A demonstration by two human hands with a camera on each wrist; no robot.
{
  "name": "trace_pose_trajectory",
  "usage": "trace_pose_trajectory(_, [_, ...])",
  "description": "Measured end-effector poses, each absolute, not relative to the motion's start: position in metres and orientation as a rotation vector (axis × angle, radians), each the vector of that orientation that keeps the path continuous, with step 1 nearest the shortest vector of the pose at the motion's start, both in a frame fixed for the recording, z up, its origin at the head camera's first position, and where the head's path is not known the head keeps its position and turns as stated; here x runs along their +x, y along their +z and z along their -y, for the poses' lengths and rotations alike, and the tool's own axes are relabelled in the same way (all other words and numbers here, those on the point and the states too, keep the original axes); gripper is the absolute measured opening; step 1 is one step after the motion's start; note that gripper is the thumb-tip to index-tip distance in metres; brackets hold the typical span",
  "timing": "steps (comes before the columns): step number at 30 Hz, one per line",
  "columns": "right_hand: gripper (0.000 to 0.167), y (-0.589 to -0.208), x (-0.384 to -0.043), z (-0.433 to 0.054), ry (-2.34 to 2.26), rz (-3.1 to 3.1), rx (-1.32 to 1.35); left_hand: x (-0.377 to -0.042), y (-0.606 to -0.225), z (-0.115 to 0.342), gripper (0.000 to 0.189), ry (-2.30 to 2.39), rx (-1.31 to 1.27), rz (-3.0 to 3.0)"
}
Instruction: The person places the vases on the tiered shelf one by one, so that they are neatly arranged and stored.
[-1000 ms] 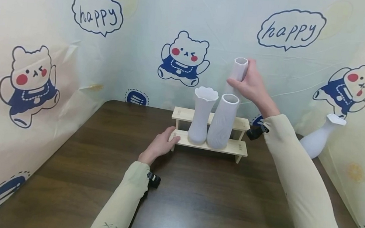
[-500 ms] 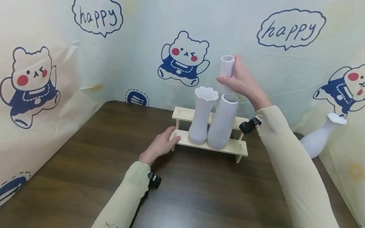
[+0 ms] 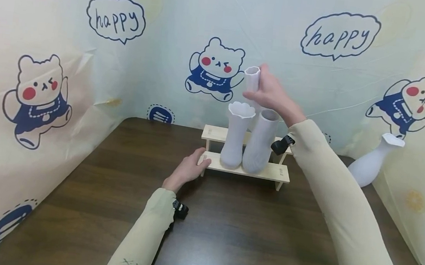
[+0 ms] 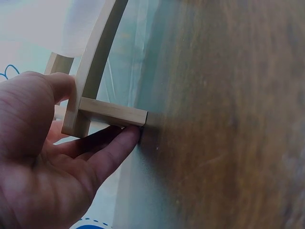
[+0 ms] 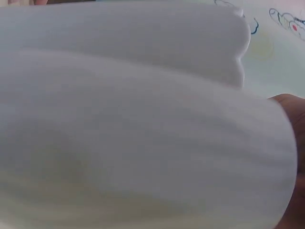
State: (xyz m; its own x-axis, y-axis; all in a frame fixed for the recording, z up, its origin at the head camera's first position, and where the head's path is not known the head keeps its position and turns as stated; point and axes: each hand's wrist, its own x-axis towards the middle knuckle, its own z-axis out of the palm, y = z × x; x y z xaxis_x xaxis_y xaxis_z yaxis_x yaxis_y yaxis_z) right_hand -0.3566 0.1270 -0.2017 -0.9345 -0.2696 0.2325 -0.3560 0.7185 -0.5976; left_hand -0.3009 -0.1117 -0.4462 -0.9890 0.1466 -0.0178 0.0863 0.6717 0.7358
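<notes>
My right hand (image 3: 272, 93) grips a slim white vase (image 3: 252, 81) by its neck, behind the front vases. That vase's lower part is hidden, so I cannot tell whether its base touches the upper shelf. My left hand (image 3: 187, 168) holds the left end of a two-tier wooden stand (image 3: 279, 172), thumb over the lower shelf and fingers beneath, by the leg (image 4: 114, 112). On the lower shelf stand a white scalloped-rim vase (image 3: 234, 139) and a white round-rim vase (image 3: 259, 144). Both front vases fill the right wrist view, hiding most of the right hand.
Another white vase (image 3: 371, 163) with a flared mouth stands at the table's right edge, partly behind my right sleeve. A printed curtain (image 3: 172, 68) hangs round the back and sides of the dark wooden table (image 3: 233, 234).
My right hand has moved left with the slim vase, from behind the round-rim vase to behind the scalloped one. My left hand stays on the stand.
</notes>
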Motion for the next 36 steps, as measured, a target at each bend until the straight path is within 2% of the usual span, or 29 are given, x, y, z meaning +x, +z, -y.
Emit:
trace_pose_trajectory(14, [0.067, -0.198, -0.352, -0.102, 1.089, 2.781, 0.5, -0.301, -0.445, 0.112, 0.066, 1.223, 0.191, -2.795])
trace_pose_trajectory(36, [0.067, -0.217, -0.36, -0.073, 1.101, 2.738, 0.451, -0.301, -0.446, 0.111, 0.066, 1.206, 0.194, -2.805])
